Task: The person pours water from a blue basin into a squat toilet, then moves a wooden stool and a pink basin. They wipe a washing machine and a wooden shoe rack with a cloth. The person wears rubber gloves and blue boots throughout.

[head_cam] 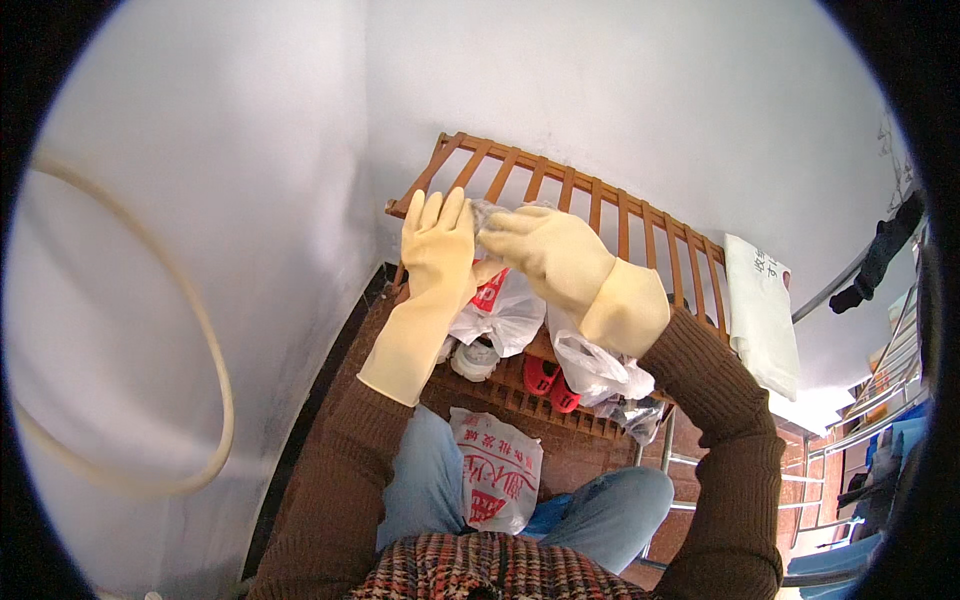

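Note:
Both hands wear long cream rubber gloves. My left hand (440,255) is raised with its palm flat and fingers upright, the thumb out to the right. My right hand (551,251) comes in from the right, its fingertips beside the left fingers. At those fingertips is a bit of greyish, see-through material (487,214); whether the right fingers grip it cannot be told. Below the hands, a white plastic bag with red print (510,315) and another white plastic bag (592,367) lie on a slatted wooden rack (566,184). A printed white plastic bag (506,457) lies between the knees.
White shoes (475,361) and red slippers (551,382) sit on the rack's lower shelf. A white printed sheet or bag (761,315) hangs at its right end. A pale hose (217,360) loops at the left wall. Metal racks (810,480) with clothes stand at the right.

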Tool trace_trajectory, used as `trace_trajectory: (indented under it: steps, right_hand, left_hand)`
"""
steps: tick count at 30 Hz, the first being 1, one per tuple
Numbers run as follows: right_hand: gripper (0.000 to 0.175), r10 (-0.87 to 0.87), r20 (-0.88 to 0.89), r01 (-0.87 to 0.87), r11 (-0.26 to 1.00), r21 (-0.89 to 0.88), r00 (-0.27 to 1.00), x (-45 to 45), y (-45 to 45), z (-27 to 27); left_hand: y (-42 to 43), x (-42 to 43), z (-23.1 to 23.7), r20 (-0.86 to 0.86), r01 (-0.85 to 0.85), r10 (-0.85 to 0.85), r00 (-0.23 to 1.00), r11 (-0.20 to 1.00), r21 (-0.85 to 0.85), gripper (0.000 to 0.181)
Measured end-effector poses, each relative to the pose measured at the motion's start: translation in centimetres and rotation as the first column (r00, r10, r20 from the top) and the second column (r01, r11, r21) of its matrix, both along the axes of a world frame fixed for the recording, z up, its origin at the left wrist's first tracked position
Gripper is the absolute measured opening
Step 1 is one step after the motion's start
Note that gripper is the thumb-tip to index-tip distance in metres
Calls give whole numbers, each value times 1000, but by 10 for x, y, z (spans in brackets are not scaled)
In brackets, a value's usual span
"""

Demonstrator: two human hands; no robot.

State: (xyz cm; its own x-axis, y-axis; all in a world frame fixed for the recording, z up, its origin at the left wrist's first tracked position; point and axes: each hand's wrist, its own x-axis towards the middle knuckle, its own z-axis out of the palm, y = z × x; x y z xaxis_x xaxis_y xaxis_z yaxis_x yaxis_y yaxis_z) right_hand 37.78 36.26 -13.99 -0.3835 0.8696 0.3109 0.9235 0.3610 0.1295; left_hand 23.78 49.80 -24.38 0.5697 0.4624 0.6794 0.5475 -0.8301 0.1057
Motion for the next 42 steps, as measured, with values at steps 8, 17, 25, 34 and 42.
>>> trace_trajectory:
  steps: [8, 17, 25, 34, 42]
  right_hand:
    - [34, -198, -624, -12, 949, -315, 756, 68, 80, -8]
    - [38, -762, 160, 778, 604, -174, 627, 95, 175, 17]
    - [28, -537, 106, 543, 839, -36, 837, 51, 159, 1]
    - [16, -221, -289, 187, 972, -141, 932, -16, 75, 4]
    - [48, -189, -827, 206, 974, -91, 529, -25, 70, 36]
  left_hand:
    - [9, 1, -1, 243, 161, -174, 954, 984, 73, 71]
    - [21, 6, -10, 317, 181, -234, 919, 965, 189, 86]
    - [23, 10, -21, 318, 167, -222, 922, 968, 189, 84]
    - [25, 7, -10, 512, 312, -363, 779, 932, 187, 72]
    - [-9, -2, -9, 620, 181, -336, 709, 937, 300, 65]
